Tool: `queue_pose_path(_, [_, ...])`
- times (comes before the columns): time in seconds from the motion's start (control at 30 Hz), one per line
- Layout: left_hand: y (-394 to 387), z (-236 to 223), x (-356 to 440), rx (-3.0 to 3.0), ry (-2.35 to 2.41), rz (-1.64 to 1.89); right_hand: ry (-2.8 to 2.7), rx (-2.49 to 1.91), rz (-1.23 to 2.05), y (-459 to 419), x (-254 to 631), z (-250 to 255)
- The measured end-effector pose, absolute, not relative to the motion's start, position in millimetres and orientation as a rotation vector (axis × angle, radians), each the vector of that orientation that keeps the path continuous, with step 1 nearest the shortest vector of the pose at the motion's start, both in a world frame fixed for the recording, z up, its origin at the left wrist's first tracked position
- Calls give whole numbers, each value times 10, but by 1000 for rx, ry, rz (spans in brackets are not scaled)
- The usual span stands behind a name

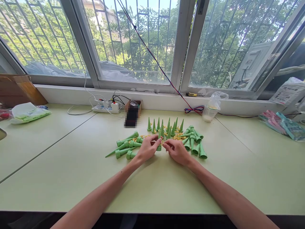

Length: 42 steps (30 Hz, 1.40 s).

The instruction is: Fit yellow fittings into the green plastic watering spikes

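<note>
My left hand (146, 149) is closed around a green plant watering spike (159, 148), held upright with its wide end down. The fingertips of my right hand (178, 151) pinch a small yellow valve piece (163, 143) against the side of that spike. Just beyond my hands, several finished-looking green spikes (149, 124) stand upright on the table. To the left lie several capped green spikes (122, 152) on their sides. A heap of open-ended green cones (195, 149) lies to the right, with small yellow pieces (179, 136) scattered behind my right hand.
The pale green table (78, 184) runs up to the window sill. Along its back are a power strip (106, 108), a small box (139, 105), coiled wires (195, 110) and a clear plastic cup (209, 113). Packaged items (283, 125) lie right; a white-green packet (30, 113) lies left.
</note>
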State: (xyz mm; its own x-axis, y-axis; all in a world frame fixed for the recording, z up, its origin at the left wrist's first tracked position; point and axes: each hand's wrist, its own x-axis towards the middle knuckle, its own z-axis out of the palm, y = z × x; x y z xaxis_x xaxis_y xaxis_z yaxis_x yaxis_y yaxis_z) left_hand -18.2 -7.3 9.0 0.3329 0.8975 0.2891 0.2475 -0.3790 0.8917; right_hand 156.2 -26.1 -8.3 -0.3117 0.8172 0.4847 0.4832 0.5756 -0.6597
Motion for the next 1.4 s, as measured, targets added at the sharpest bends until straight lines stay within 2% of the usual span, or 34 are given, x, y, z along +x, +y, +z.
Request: queue_pose_path(1.4, [-97,130,-170,1837,1030,1083,-1935,-1034,564,-270,1558,-75])
